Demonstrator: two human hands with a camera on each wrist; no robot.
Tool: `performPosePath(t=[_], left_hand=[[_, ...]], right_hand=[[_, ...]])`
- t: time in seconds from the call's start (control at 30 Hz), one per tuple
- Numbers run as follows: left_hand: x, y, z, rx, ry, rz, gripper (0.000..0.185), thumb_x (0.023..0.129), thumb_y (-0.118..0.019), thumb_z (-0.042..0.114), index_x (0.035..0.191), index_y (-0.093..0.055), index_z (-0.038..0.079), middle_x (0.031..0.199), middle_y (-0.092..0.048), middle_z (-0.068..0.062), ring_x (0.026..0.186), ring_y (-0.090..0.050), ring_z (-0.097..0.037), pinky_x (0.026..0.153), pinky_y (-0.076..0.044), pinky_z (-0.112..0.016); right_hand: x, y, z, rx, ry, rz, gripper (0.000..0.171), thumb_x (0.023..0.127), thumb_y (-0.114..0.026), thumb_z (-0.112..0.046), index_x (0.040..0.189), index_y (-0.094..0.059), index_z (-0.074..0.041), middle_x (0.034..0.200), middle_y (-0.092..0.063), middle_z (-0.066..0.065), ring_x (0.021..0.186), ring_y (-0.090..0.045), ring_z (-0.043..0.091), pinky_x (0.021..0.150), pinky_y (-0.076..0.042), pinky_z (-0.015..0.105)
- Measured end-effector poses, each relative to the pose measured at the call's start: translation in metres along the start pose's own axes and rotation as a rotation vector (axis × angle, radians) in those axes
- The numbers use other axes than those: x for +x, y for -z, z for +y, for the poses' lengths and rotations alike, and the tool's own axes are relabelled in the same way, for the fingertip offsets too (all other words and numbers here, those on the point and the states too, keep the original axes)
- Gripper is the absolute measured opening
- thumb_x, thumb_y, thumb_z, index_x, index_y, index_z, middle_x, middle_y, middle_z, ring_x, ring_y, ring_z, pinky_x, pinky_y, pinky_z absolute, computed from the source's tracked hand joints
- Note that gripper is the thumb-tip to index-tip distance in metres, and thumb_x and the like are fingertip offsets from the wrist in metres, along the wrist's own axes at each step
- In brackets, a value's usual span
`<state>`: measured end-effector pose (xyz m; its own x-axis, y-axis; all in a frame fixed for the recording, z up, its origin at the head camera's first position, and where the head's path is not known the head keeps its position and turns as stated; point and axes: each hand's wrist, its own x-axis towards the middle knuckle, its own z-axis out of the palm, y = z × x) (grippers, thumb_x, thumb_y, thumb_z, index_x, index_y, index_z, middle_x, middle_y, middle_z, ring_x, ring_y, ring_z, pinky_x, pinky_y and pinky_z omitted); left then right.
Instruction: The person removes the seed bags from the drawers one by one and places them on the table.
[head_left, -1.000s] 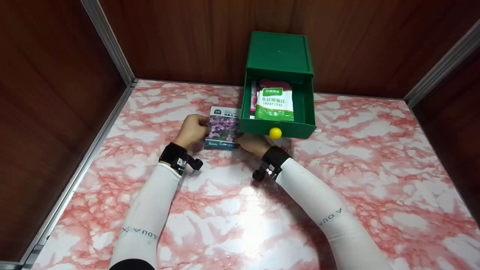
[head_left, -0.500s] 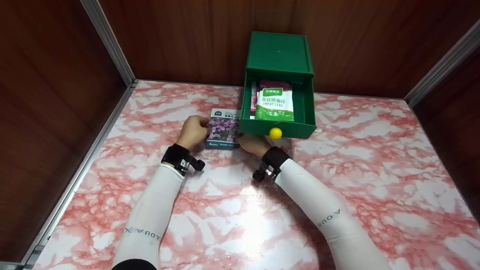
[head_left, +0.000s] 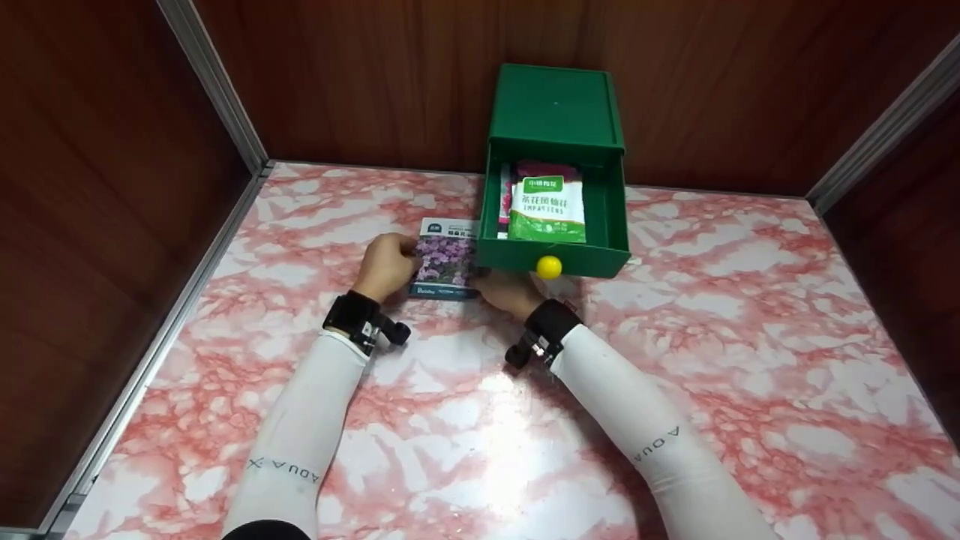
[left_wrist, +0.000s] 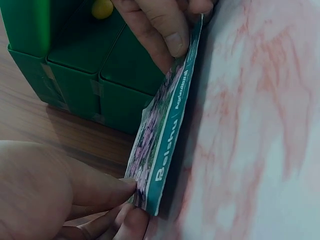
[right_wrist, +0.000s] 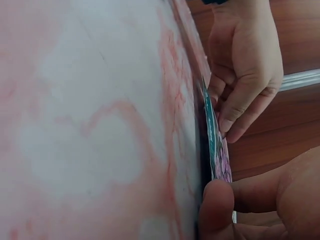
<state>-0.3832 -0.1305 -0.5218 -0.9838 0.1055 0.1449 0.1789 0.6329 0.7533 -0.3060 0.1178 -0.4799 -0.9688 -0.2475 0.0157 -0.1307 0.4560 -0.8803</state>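
Note:
A seed packet printed with purple flowers lies at the tabletop, left of the open green drawer. My left hand pinches its left edge, thumb on the printed face and fingers below, as the left wrist view shows. At the opposite edge my right hand pinches the packet near its lower corner, beside the drawer front. In the left wrist view the packet looks slightly raised off the table along its teal strip. The drawer wall hides part of the packet's right side in the head view.
The drawer slides from a green box against the back wooden wall and has a yellow knob. Inside lie a white-and-green packet and a pink-flowered packet partly under it. Metal-edged wooden panels bound the marbled table.
My left hand and the packet have shifted slightly, the packet a little closer to me. The right hand stays almost in place. The drawer has not moved.

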Motion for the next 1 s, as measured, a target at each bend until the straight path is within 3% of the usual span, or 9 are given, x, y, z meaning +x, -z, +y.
performPosePath(t=[0.27,0.3,0.37,0.43,0.5,0.53,0.6,0.8,1.0], left_hand=[[0.012,-0.008,-0.020,-0.017,0.004,-0.013,0.043,0.086,-0.083,0.014,0.127,-0.082,0.001,0.123,-0.081,-0.014,0.118,-0.073,-0.029,0.109,-0.055,-0.045],[0.007,-0.004,-0.012,-0.018,0.005,-0.016,0.043,0.087,-0.082,0.013,0.127,-0.082,0.000,0.124,-0.081,-0.016,0.119,-0.073,-0.031,0.110,-0.055,-0.046],[0.006,-0.003,-0.009,-0.032,0.007,-0.018,0.043,0.088,-0.083,0.014,0.128,-0.081,0.000,0.123,-0.081,-0.016,0.118,-0.073,-0.031,0.110,-0.055,-0.045],[-0.005,0.005,0.010,-0.045,0.015,-0.025,0.044,0.089,-0.081,0.013,0.130,-0.079,-0.004,0.124,-0.080,-0.019,0.118,-0.072,-0.034,0.110,-0.055,-0.047],[-0.018,0.015,0.031,-0.056,0.029,-0.033,0.044,0.091,-0.079,0.009,0.131,-0.077,-0.007,0.126,-0.078,-0.023,0.119,-0.071,-0.037,0.111,-0.054,-0.049],[-0.018,0.015,0.031,-0.058,0.033,-0.032,0.044,0.091,-0.079,0.009,0.132,-0.077,-0.007,0.126,-0.078,-0.023,0.118,-0.071,-0.037,0.111,-0.054,-0.049],[-0.025,0.020,0.041,-0.048,0.050,-0.034,0.044,0.092,-0.078,0.007,0.133,-0.075,-0.009,0.128,-0.077,-0.025,0.119,-0.070,-0.039,0.112,-0.052,-0.050],[-0.028,0.022,0.043,-0.076,0.077,-0.029,0.043,0.101,-0.076,0.013,0.137,-0.073,-0.009,0.130,-0.076,-0.025,0.121,-0.071,-0.037,0.112,-0.053,-0.048],[-0.031,0.024,0.054,-0.099,0.056,0.003,0.043,0.107,-0.073,0.022,0.137,-0.073,-0.009,0.126,-0.077,-0.023,0.114,-0.072,-0.034,0.105,-0.056,-0.047]], right_hand=[[-0.001,-0.001,0.003,0.073,-0.047,-0.010,0.038,0.103,-0.068,0.000,0.139,-0.058,0.008,0.089,-0.059,0.008,0.064,-0.057,0.016,0.059,-0.051,0.026],[-0.001,-0.001,0.004,0.072,-0.036,-0.013,0.040,0.104,-0.068,-0.001,0.141,-0.058,0.008,0.091,-0.059,0.007,0.065,-0.057,0.016,0.060,-0.051,0.026],[-0.002,0.000,0.005,0.054,-0.005,-0.004,0.046,0.104,-0.070,-0.003,0.146,-0.055,0.007,0.105,-0.063,0.011,0.081,-0.063,0.020,0.075,-0.054,0.028],[-0.003,0.001,0.007,0.052,0.021,0.002,0.051,0.105,-0.072,-0.006,0.150,-0.053,0.006,0.123,-0.065,0.016,0.103,-0.065,0.026,0.094,-0.054,0.034],[-0.003,0.002,0.008,0.046,0.045,0.006,0.057,0.105,-0.074,-0.008,0.156,-0.050,0.004,0.144,-0.060,0.020,0.125,-0.058,0.032,0.113,-0.046,0.041],[-0.003,0.002,0.008,0.040,0.053,0.011,0.060,0.105,-0.074,-0.010,0.158,-0.048,0.003,0.153,-0.056,0.020,0.135,-0.052,0.034,0.121,-0.039,0.043],[-0.004,0.003,0.009,0.060,0.060,-0.002,0.061,0.106,-0.074,-0.010,0.160,-0.047,0.003,0.158,-0.054,0.021,0.139,-0.051,0.034,0.126,-0.037,0.045],[-0.009,0.004,0.012,0.090,0.092,-0.042,0.060,0.107,-0.071,-0.011,0.159,-0.043,0.003,0.148,-0.052,0.022,0.128,-0.050,0.033,0.112,-0.042,0.041],[-0.020,0.009,0.007,-0.016,0.111,-0.038,0.063,0.106,-0.074,-0.015,0.158,-0.044,0.000,0.143,-0.054,0.024,0.122,-0.053,0.036,0.108,-0.047,0.045]])
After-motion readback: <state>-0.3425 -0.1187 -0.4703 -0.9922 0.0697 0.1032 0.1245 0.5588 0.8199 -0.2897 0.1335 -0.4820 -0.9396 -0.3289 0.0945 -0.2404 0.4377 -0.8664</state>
